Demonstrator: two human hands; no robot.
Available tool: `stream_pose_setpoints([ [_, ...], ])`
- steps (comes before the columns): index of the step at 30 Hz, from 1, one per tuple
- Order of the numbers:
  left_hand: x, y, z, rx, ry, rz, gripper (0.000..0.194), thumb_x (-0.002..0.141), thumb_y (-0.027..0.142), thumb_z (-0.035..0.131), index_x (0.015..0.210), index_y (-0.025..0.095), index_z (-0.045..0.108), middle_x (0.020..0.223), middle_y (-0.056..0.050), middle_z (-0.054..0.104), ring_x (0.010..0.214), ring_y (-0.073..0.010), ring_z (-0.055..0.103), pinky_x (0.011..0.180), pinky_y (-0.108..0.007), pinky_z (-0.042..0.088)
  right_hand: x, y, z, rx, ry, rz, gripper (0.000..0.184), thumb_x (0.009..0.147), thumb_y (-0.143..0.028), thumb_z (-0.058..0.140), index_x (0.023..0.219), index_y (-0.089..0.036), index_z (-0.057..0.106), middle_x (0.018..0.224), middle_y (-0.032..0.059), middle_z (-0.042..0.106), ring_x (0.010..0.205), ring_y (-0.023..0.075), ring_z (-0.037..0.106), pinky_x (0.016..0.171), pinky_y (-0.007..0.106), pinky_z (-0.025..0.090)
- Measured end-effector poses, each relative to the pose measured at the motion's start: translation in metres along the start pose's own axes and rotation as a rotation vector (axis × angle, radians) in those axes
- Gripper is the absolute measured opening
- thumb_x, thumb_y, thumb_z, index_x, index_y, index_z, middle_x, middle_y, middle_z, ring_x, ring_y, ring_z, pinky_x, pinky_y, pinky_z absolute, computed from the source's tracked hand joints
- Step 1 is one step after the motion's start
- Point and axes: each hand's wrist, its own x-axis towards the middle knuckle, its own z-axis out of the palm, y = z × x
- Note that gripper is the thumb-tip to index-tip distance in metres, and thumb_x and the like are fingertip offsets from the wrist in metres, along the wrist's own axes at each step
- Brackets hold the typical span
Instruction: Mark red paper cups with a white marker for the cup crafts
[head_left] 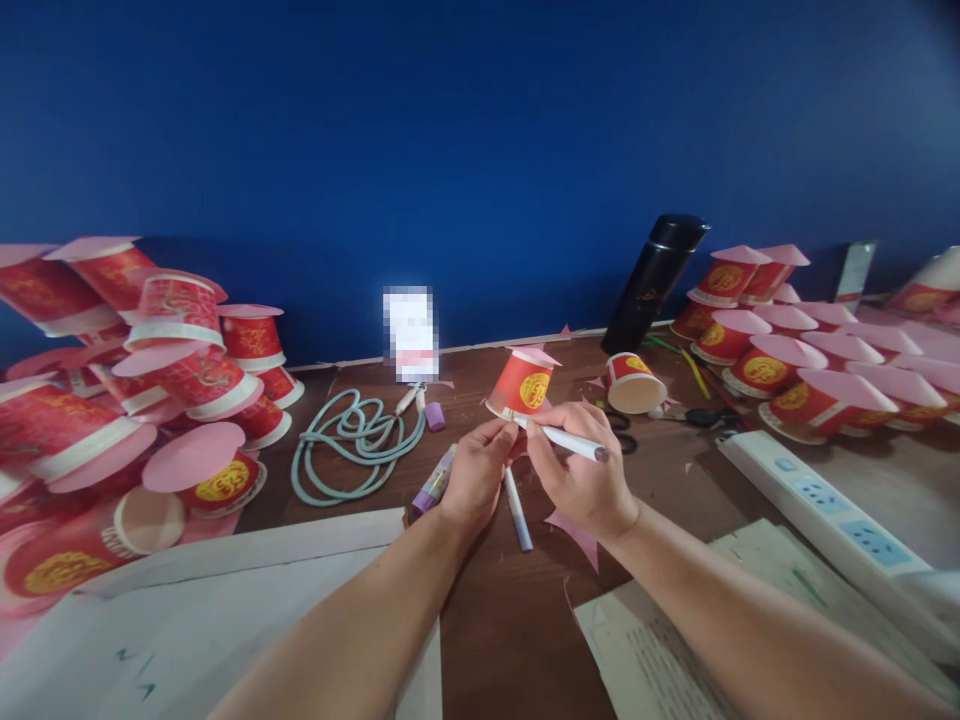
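Observation:
In the middle of the head view a red paper cup (517, 385) with a gold emblem stands upside down, a pink paper piece (534, 356) on its base. My left hand (480, 465) is closed at the cup's near rim, fingers pinching its edge. My right hand (589, 470) grips a white marker pen (566, 441), its tip end at the same rim beside my left fingertips. Below the hands lies another slim white pen (517, 512). A purple glue stick (433, 482) is left of my left hand, partly hidden by it.
Many red cups with pink paper tops are piled at left (225, 390) and right (784, 365). A black flask (654, 285) leans on the blue wall. Nearby lie a loose cup (635, 385), scissors (709, 417), coiled cable (360, 440), power strip (825, 500) and lit phone (411, 330).

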Motion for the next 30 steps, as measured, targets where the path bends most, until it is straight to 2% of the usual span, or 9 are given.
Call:
stream_pose_setpoints([
  [14, -0.001, 0.0033, 0.0018, -0.032, 0.016, -0.024, 0.021, 0.071, 0.03, 0.07, 0.081, 0.011, 0.071, 0.078, -0.009, 0.071, 0.082, -0.0205, 0.066, 0.083, -0.035, 0.047, 0.0002, -0.0009, -0.0006, -0.001, 0.009, -0.002, 0.002, 0.08, -0.02, 0.057, 0.082, -0.02, 0.056, 0.074, 0.0006, 0.064, 0.069, 0.0152, 0.059, 0.079, 0.034, 0.044],
  [20, 0.0, 0.0023, 0.0005, -0.034, 0.012, -0.025, 0.022, 0.071, 0.031, 0.07, 0.081, 0.011, 0.07, 0.08, -0.009, 0.071, 0.084, -0.0206, 0.066, 0.084, -0.034, 0.047, -0.0002, -0.0008, -0.0006, -0.008, 0.007, -0.001, 0.003, 0.08, -0.019, 0.058, 0.081, -0.021, 0.055, 0.075, 0.0008, 0.065, 0.07, 0.0157, 0.059, 0.079, 0.035, 0.044],
  [30, -0.0001, 0.0027, -0.0001, -0.04, 0.043, -0.034, 0.024, 0.069, 0.032, 0.072, 0.078, 0.01, 0.069, 0.079, -0.009, 0.071, 0.078, -0.0184, 0.066, 0.082, -0.034, 0.048, 0.0005, 0.0017, -0.0015, -0.017, 0.023, -0.002, 0.002, 0.08, -0.02, 0.058, 0.081, -0.021, 0.056, 0.073, 0.0004, 0.063, 0.07, 0.0154, 0.057, 0.076, 0.033, 0.044],
])
